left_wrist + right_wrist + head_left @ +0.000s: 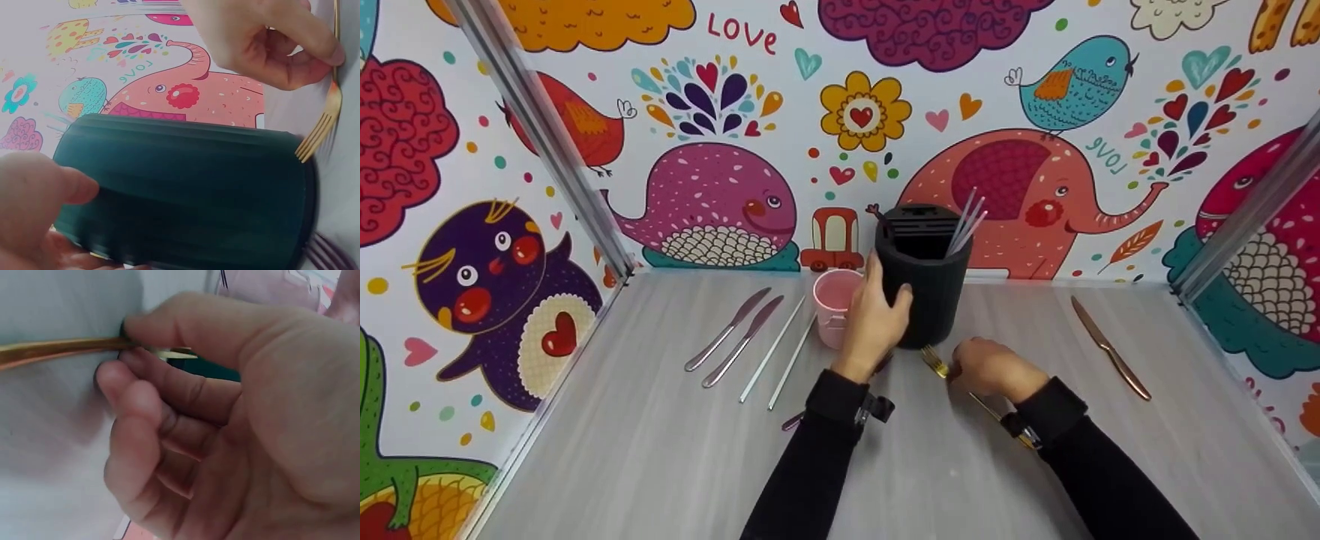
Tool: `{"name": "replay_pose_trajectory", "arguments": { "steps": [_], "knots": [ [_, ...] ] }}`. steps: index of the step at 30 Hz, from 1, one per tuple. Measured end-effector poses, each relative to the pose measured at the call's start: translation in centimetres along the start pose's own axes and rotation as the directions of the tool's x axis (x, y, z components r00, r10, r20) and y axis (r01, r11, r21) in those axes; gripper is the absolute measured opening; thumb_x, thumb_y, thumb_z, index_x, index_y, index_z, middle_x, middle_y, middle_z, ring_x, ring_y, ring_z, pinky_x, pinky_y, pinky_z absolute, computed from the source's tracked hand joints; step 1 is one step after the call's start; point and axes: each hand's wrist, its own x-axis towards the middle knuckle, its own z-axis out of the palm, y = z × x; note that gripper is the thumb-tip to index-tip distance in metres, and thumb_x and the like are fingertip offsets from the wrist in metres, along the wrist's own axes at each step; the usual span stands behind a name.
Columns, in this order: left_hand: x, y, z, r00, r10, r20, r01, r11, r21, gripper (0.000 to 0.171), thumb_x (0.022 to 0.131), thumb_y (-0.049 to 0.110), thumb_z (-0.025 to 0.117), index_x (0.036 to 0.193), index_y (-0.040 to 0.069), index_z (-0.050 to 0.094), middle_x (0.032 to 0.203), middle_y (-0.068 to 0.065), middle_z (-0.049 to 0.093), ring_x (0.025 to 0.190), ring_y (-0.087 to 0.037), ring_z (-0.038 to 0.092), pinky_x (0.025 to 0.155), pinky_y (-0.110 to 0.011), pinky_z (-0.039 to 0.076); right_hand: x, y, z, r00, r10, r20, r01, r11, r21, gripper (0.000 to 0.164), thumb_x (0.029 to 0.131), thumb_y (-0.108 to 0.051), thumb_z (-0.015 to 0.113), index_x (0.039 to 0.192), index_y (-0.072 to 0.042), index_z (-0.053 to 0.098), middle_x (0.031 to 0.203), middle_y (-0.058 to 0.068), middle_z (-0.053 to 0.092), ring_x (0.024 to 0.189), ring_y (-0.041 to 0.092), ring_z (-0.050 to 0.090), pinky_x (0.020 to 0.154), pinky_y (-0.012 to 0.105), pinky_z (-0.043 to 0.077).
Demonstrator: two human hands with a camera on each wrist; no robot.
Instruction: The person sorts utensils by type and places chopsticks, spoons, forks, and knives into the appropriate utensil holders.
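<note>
My left hand (877, 322) grips the side of a black utensil holder (934, 300) that stands upright near the back wall. Several thin pale sticks (967, 221) lean out of its top. Just right of the holder's base, my right hand (994, 367) pinches a gold fork (323, 126) by its neck, between thumb and fingers. The fork's tines point at the holder, and its handle runs back under my right wrist. A pink cup (831, 319) stands left of the holder, partly behind my left hand. Dark purple tines (332, 256) show beside the holder's base.
Two silver knives (742, 341) and two silver chopsticks (772, 349) lie on the left of the table (645, 465). A copper-coloured knife (1110, 346) lies at the right. A purple handle end (793, 422) shows beside my left sleeve. Patterned walls (720, 202) enclose the back and sides.
</note>
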Motion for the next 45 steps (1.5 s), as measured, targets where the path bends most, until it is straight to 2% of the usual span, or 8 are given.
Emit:
{"name": "replay_pose_trajectory", "arguments": {
  "steps": [7, 13, 20, 27, 31, 36, 41, 45],
  "knots": [
    [-0.1, 0.4, 0.1, 1.0, -0.022, 0.023, 0.022, 1.0, 0.001, 0.082, 0.111, 0.031, 0.065, 0.178, 0.011, 0.022, 0.184, -0.009, 0.029, 0.167, -0.025, 0.038, 0.137, -0.047, 0.031, -0.4, 1.1, 0.0, 1.0, -0.012, 0.011, 0.011, 0.998, 0.058, 0.009, 0.087, -0.009, 0.082, 0.083, -0.009, 0.074, 0.074, 0.0, 0.065, 0.062, 0.014, 0.057, 0.057, 0.028, 0.046],
    [0.0, 0.6, -0.1, 1.0, -0.002, 0.014, 0.002, 1.0, 0.001, 0.081, 0.111, 0.03, 0.065, 0.177, 0.011, 0.023, 0.183, -0.01, 0.032, 0.166, -0.025, 0.04, 0.137, -0.047, 0.032, -1.2, 1.7, 0.0, 0.994, -0.111, -0.025, 0.113, 0.981, 0.157, 0.008, 0.092, -0.009, 0.083, 0.091, -0.01, 0.075, 0.076, 0.001, 0.069, 0.058, 0.012, 0.063, 0.054, 0.027, 0.052],
    [0.0, 0.4, -0.2, 1.0, 0.006, 0.022, -0.006, 1.0, -0.011, 0.082, 0.11, 0.031, 0.065, 0.177, 0.009, 0.023, 0.183, -0.012, 0.031, 0.167, -0.025, 0.039, 0.138, -0.047, 0.032, -1.8, 1.7, -1.1, 0.923, -0.323, -0.208, 0.36, 0.917, 0.171, 0.007, 0.097, -0.008, 0.076, 0.092, -0.012, 0.075, 0.08, -0.001, 0.073, 0.059, 0.006, 0.064, 0.057, 0.024, 0.055],
    [0.1, 0.4, -0.4, 1.0, 0.007, 0.027, -0.006, 1.0, -0.024, 0.081, 0.111, 0.031, 0.065, 0.177, 0.011, 0.023, 0.183, -0.01, 0.032, 0.165, -0.025, 0.042, 0.136, -0.047, 0.034, -3.3, 0.3, -4.4, 0.885, -0.243, -0.397, 0.405, 0.823, 0.399, 0.009, 0.106, -0.014, 0.074, 0.107, -0.005, 0.072, 0.087, 0.012, 0.078, 0.068, 0.019, 0.078, 0.067, 0.025, 0.065],
    [0.0, 0.5, -0.5, 0.999, -0.023, 0.042, 0.024, 0.999, -0.035, 0.082, 0.111, 0.032, 0.065, 0.178, 0.014, 0.022, 0.184, -0.008, 0.03, 0.166, -0.024, 0.04, 0.137, -0.048, 0.032, -4.7, -1.8, -6.7, 0.783, -0.177, -0.596, 0.508, 0.735, 0.449, 0.011, 0.105, -0.008, 0.075, 0.111, 0.001, 0.074, 0.092, 0.02, 0.08, 0.071, 0.017, 0.081, 0.073, 0.026, 0.067],
    [0.0, 0.3, -0.6, 0.999, -0.032, 0.044, 0.034, 0.999, -0.036, 0.082, 0.111, 0.032, 0.064, 0.178, 0.016, 0.021, 0.184, -0.007, 0.031, 0.166, -0.023, 0.041, 0.137, -0.048, 0.032, -5.9, -5.0, -9.3, 0.575, -0.128, -0.808, 0.694, 0.6, 0.399, 0.006, 0.102, 0.003, 0.073, 0.108, 0.005, 0.076, 0.089, 0.021, 0.079, 0.072, 0.02, 0.081, 0.073, 0.031, 0.068],
    [-0.1, 0.2, -0.6, 0.998, -0.03, 0.052, 0.033, 0.997, -0.064, 0.082, 0.112, 0.031, 0.063, 0.179, 0.016, 0.019, 0.184, -0.006, 0.029, 0.167, -0.022, 0.039, 0.137, -0.048, 0.032, -6.2, -7.5, -11.2, 0.383, -0.113, -0.917, 0.768, 0.591, 0.248, 0.01, 0.102, 0.0, 0.075, 0.112, 0.004, 0.077, 0.094, 0.016, 0.078, 0.079, 0.019, 0.08, 0.08, 0.026, 0.068],
    [-0.1, 0.3, -0.5, 0.998, -0.04, 0.057, 0.044, 0.996, -0.078, 0.082, 0.112, 0.031, 0.063, 0.179, 0.016, 0.018, 0.185, -0.005, 0.026, 0.169, -0.022, 0.035, 0.137, -0.048, 0.032, -5.8, -8.8, -12.5, 0.308, -0.086, -0.947, 0.772, 0.605, 0.196, 0.016, 0.102, -0.003, 0.077, 0.116, 0.003, 0.078, 0.104, 0.016, 0.082, 0.092, 0.017, 0.081, 0.091, 0.025, 0.066]
  ]
}}
